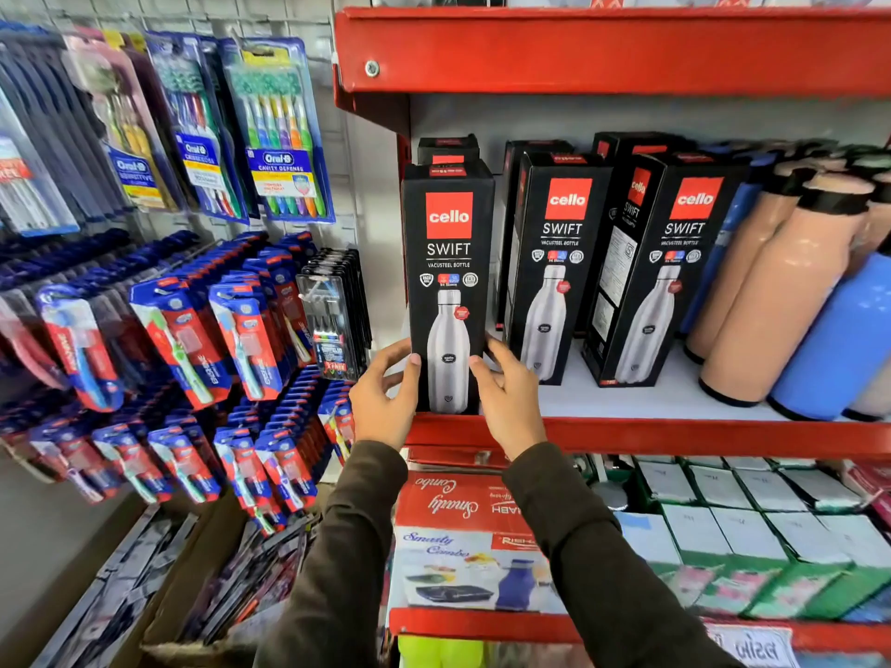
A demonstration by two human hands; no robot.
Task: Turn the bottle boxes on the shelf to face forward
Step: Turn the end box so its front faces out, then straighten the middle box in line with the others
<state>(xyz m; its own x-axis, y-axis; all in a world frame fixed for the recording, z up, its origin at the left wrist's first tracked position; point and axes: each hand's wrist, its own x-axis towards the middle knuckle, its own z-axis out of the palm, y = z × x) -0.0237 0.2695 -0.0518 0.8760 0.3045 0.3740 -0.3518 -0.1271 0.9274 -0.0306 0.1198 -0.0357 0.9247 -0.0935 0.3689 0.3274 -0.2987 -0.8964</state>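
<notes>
Black bottle boxes with a red logo stand on the white shelf board [627, 397] between red shelf edges. The leftmost box [449, 262] faces front at the shelf's front left corner. My left hand [385, 392] grips its lower left edge and my right hand [506, 392] its lower right edge. A second box [554, 262] stands to the right, front showing, turned slightly. A third box [660, 267] is angled so its side panel shows too. More boxes stand behind them, partly hidden.
Peach bottles [781, 291] and blue bottles [839, 339] lean at the shelf's right. Toothbrush packs [275, 132] hang on the wall rack to the left. Below the shelf lie a red combo box [463, 513] and green-white cartons [752, 523].
</notes>
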